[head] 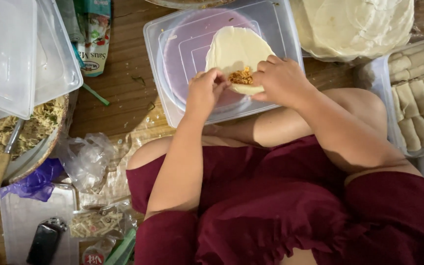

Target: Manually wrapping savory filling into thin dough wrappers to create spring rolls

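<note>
A round pale wrapper (234,49) lies on a pink plate (187,49) set on a clear plastic lid (276,24). A small heap of brown filling (241,76) sits near the wrapper's near edge. My left hand (206,92) pinches the wrapper's near edge just left of the filling. On the other side of the filling, my right hand (280,78) grips that same edge and folds it up. Both hands touch the wrapper.
A stack of wrappers (359,24) lies at the top right. A tray of finished rolls (420,93) stands at the right. At left are a bowl of shredded filling (6,132) with a spoon (1,167), clear containers (20,49), a sauce pouch (94,34), plastic bags (84,157) and a dark phone (42,243).
</note>
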